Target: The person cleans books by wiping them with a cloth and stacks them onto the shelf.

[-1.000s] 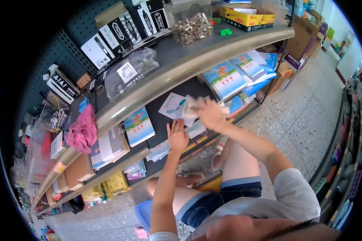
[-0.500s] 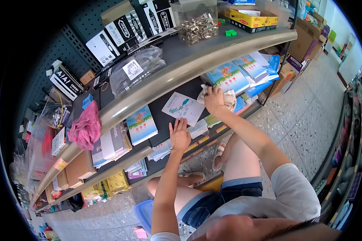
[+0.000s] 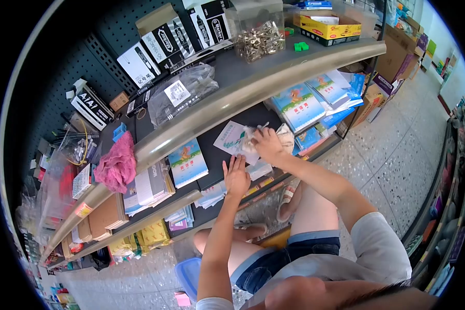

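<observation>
A pale booklet [image 3: 229,137] with green print lies on the dark shelf [image 3: 210,164]. My left hand [image 3: 237,175] rests on its near edge, fingers stretched out and slightly apart. Over the booklet's right part, my right hand [image 3: 268,144] presses a crumpled whitish cloth [image 3: 284,137], its fingers curled on it. The cloth hides that side of the booklet. To the left lies a stack of blue illustrated booklets [image 3: 187,162]; more blue booklets [image 3: 298,107] are piled right of the cloth.
Above runs a shelf edge strip [image 3: 253,94]. The upper shelf holds a clear box of metal clips [image 3: 260,42], marker boxes [image 3: 166,42], a plastic bag [image 3: 183,95] and a yellow box [image 3: 329,28]. A pink cloth [image 3: 117,164] hangs over the strip at left. A blue stool [image 3: 188,276] stands below.
My right hand has moved left with the cloth, from beside the booklet onto its right part. My left hand stays on the booklet's edge. The whole view has shifted slightly.
</observation>
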